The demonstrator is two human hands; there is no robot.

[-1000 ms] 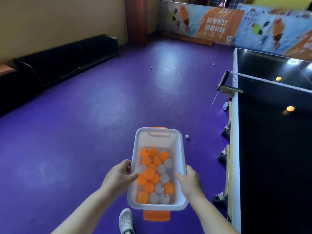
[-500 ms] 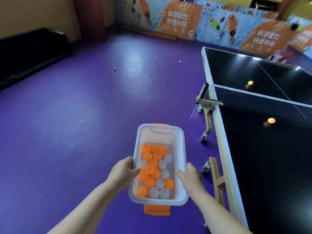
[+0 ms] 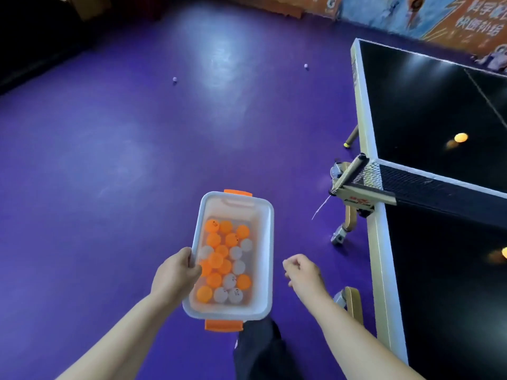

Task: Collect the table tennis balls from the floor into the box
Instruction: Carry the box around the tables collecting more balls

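Box (image 3: 267,242) holds a layer of balls (image 3: 222,259) — left hand (image 3: 175,275) grips its rim, right hand (image 3: 301,272) loosely curled, empty. Left to collect — floor ball (image 3: 175,79) upper centre-left, second ball (image 3: 306,66) further right.

Banner lettering
Orange banner (image 3: 466,20) bears white Chinese characters, blurred, seemingly 快速补给; a white G logo (image 3: 327,4) sits further left. Prints on the balls (image 3: 230,281) are illegible.

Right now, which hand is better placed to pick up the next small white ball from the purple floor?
Probably right. The right hand holds nothing, apart from the white plastic box, while the left hand grips its rim and carries it. One small white ball lies ahead to the right.
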